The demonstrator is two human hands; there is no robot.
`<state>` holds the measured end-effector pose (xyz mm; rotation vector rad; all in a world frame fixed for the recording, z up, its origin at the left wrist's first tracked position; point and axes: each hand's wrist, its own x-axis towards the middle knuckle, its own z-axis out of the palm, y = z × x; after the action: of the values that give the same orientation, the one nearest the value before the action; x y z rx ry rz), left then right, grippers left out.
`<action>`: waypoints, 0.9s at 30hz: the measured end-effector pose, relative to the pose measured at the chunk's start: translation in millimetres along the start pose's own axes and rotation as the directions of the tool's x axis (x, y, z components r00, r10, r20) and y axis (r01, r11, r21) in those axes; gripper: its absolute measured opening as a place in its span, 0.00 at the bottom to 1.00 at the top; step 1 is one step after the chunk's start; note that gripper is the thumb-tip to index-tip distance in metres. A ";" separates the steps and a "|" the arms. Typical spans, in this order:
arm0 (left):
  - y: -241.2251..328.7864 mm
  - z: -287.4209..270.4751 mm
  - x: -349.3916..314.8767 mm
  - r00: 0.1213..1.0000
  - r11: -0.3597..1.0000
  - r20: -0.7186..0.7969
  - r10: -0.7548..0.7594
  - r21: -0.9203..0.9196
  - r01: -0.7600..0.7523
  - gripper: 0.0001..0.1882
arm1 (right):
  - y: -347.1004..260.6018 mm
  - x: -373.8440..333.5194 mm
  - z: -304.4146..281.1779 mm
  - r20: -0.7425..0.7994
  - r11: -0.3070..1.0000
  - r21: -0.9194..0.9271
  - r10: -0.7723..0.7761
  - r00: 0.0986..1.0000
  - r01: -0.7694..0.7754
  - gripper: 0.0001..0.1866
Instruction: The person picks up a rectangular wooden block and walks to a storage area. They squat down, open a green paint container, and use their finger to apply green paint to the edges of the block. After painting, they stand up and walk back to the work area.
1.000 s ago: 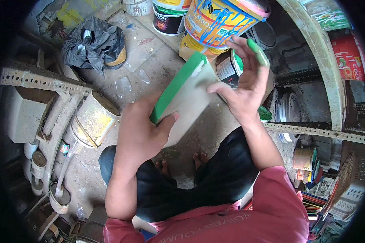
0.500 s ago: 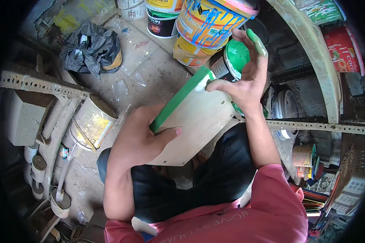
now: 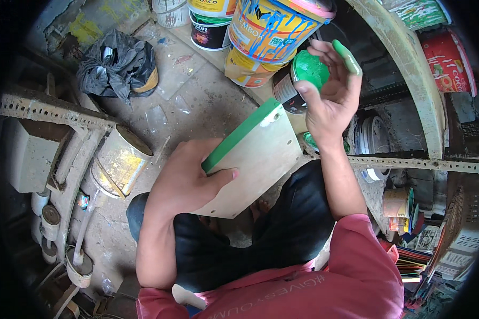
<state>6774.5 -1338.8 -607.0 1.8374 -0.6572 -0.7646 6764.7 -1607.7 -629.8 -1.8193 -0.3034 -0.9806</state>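
Observation:
My left hand (image 3: 189, 178) is closed round the left edge of a pale flat board (image 3: 255, 162), its thumb lying on the face. Bright green paint covers the long upper-left edge, and small holes show near the corners. The board is held tilted above my lap. My right hand (image 3: 332, 98) is raised off the board's upper corner with its fingers apart and nothing in it. Wet green paint coats one of its fingertips. Just behind that hand stands an open can of green paint (image 3: 310, 70), its inner wall and rim smeared green.
Stacked yellow paint buckets (image 3: 274, 34) with blue drips rise at the far side. A black plastic bag (image 3: 117, 64) sits at the far left. A yellow-stained can (image 3: 121, 162) stands left of my arm. Perforated metal shelf bars (image 3: 410, 164) run at both sides.
My right hand has come away from the board's upper corner, moving slightly right with its thumb lifted. The board's far end has dropped a little; my left hand still grips it.

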 end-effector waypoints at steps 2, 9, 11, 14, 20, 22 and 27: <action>0.9 0.7 0.6 1.000 1.000 -0.014 -0.007 -0.001 0.007 0.17 | -2.4 -0.3 -3.2 -0.020 0.997 0.067 -0.021 1.000 0.023 0.34; 4.2 2.3 2.6 0.994 0.998 -0.105 -0.011 0.053 0.016 0.17 | -21.5 -7.1 -4.7 -0.088 0.965 0.248 0.114 0.990 -0.089 0.22; 6.0 2.8 4.1 0.989 0.998 -0.145 0.016 0.070 -0.006 0.16 | -20.8 -8.5 -5.9 -0.081 0.975 0.204 0.107 0.991 -0.088 0.21; 7.0 8.9 2.0 0.968 0.991 -0.237 0.088 0.119 -0.061 0.16 | -23.2 -10.8 -6.0 -0.072 0.979 0.182 0.106 0.992 -0.092 0.21; 14.8 20.6 -0.1 0.921 0.954 -0.367 0.131 0.298 -0.017 0.17 | -27.6 -11.2 -7.6 -0.031 0.984 0.169 -0.050 0.998 0.054 0.25; 17.3 23.9 -1.3 0.909 0.935 -0.395 0.129 0.353 0.020 0.20 | -28.3 -12.9 -11.0 -0.017 0.983 0.134 -0.120 0.993 0.121 0.29; 13.5 29.1 -1.0 0.853 0.866 -0.457 0.253 0.500 0.011 0.24 | -32.9 -13.3 -10.6 0.091 0.971 0.115 -0.221 0.971 0.210 0.33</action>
<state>6750.7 -1359.9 -603.0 2.3052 -0.6416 0.0182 6731.4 -1598.6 -616.3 -1.7696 -0.6169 -1.0013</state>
